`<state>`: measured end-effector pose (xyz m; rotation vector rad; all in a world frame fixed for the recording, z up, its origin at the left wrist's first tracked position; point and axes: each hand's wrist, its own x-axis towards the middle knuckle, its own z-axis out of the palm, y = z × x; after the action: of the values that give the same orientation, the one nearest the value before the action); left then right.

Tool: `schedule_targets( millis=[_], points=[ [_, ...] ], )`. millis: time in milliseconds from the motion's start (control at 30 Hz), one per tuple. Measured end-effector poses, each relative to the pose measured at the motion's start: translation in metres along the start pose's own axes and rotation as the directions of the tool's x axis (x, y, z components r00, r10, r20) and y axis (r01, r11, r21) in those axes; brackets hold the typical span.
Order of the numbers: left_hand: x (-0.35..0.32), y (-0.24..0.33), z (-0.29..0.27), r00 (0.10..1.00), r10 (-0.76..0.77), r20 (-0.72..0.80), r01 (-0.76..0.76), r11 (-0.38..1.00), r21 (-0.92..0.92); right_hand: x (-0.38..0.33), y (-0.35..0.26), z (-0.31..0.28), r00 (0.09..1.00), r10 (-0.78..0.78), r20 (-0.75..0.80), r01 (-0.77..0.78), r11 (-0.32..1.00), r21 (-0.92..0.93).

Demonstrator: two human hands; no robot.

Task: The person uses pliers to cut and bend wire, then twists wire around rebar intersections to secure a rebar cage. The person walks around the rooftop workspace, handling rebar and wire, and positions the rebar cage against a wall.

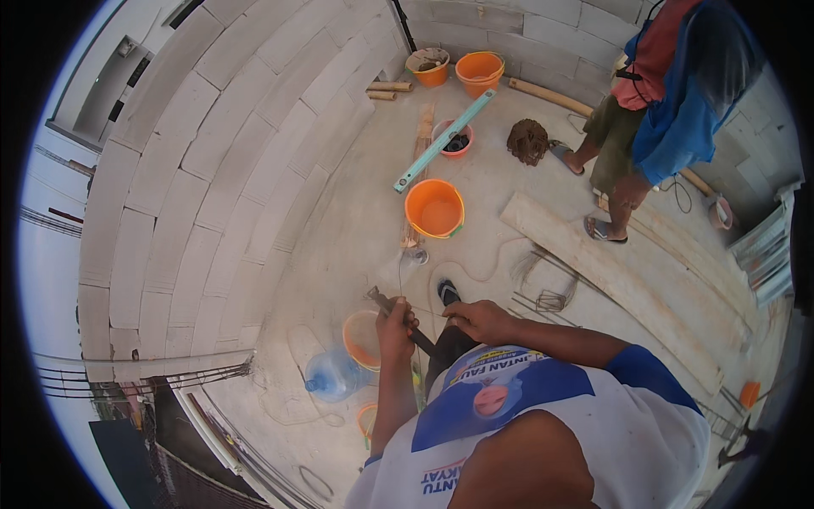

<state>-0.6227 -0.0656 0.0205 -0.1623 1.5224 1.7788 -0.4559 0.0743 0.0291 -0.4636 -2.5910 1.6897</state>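
My left hand [397,327] is wrapped round the dark handle of a hammer [378,297]. Its small head points up and to the left, and the handle's lower end sticks out toward my lap. To the right, my right hand [477,321] is closed in front of my dark trousers, its fingers pinched together. A thin string [431,310] seems to run from near the left hand into that pinch; its ends are hard to make out. Just left of my left forearm, a pale orange bucket [363,339] and a clear blue water jug [335,376] sit on the floor.
Ahead stand an orange bucket [434,209], a turquoise spirit level [444,141] lying across a pink basin [459,140], and a mortar heap [528,142]. A co-worker [653,102] stands at right beside long boards [610,280]. Bent wire [553,299] lies nearby. A block wall [220,161] rises left.
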Motion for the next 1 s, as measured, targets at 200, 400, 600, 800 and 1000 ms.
schedule_targets(
  millis=[200, 400, 600, 800, 1000],
  points=[
    [0.124, 0.050, 0.016, 0.997, 0.007, 0.080, -0.017, 0.993, 0.117, 0.116, 0.022, -0.032, 0.990, 0.064, -0.127, -0.072, 0.995, -0.062],
    [0.222, 0.123, 0.021, 0.989, 0.145, 0.008, -0.143, 0.964, 0.222, 0.187, 0.036, -0.083, 0.977, 0.209, -0.040, -0.210, 0.977, -0.026],
    [0.277, 0.162, 0.033, 0.970, 0.193, -0.146, -0.169, 0.972, 0.161, 0.239, 0.054, -0.145, 0.967, 0.243, -0.079, -0.248, 0.966, -0.069],
    [0.337, 0.195, 0.053, 0.932, 0.273, -0.237, -0.285, 0.958, -0.015, 0.315, 0.091, -0.231, 0.959, 0.270, 0.086, -0.268, 0.963, -0.032],
    [0.389, 0.247, 0.112, 0.811, 0.378, -0.446, -0.380, 0.921, 0.089, 0.401, 0.142, -0.313, 0.945, 0.156, 0.287, -0.202, 0.969, 0.139]
  ],
)
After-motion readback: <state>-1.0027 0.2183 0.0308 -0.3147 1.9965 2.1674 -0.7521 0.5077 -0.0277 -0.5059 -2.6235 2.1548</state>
